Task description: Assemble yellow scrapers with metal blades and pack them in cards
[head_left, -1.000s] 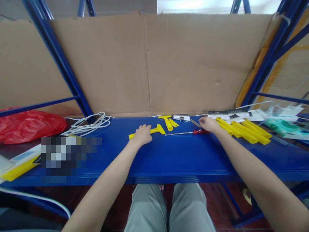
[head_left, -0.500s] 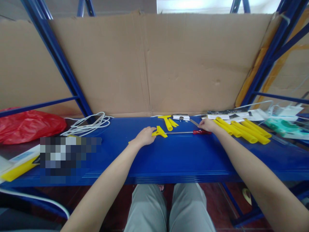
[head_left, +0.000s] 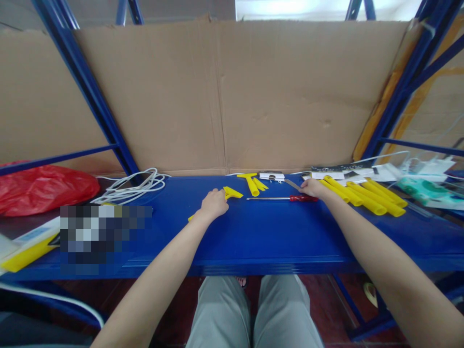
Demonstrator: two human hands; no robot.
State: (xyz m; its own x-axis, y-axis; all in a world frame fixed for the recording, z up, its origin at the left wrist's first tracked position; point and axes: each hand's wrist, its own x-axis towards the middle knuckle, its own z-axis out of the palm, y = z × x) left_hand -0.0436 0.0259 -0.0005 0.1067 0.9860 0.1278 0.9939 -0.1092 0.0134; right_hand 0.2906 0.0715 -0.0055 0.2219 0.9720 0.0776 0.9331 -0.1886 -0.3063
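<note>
My left hand (head_left: 214, 205) is closed round a yellow T-shaped plastic scraper handle (head_left: 232, 193); its head sticks out to the right and its tail shows past the wrist. My right hand (head_left: 310, 187) pinches a thin metal blade (head_left: 292, 184) that points left. Just in front of that hand a screwdriver (head_left: 272, 198) with a red handle lies on the blue tabletop (head_left: 261, 232), its tip toward my left hand. Behind it rest another yellow T-shaped piece (head_left: 250, 182) and small yellow pieces (head_left: 260, 183).
Several yellow tubes (head_left: 377, 205) lie at the right, near white and black packaging (head_left: 342, 172). A small white box (head_left: 271, 176) is at the back. White cable (head_left: 145, 186) and a red plastic bag (head_left: 47, 188) are on the left. Cardboard (head_left: 224, 96) stands behind.
My left hand has drawn the yellow scraper handle slightly left and turned it, away from the screwdriver tip. The right hand and screwdriver are nearly unchanged.
</note>
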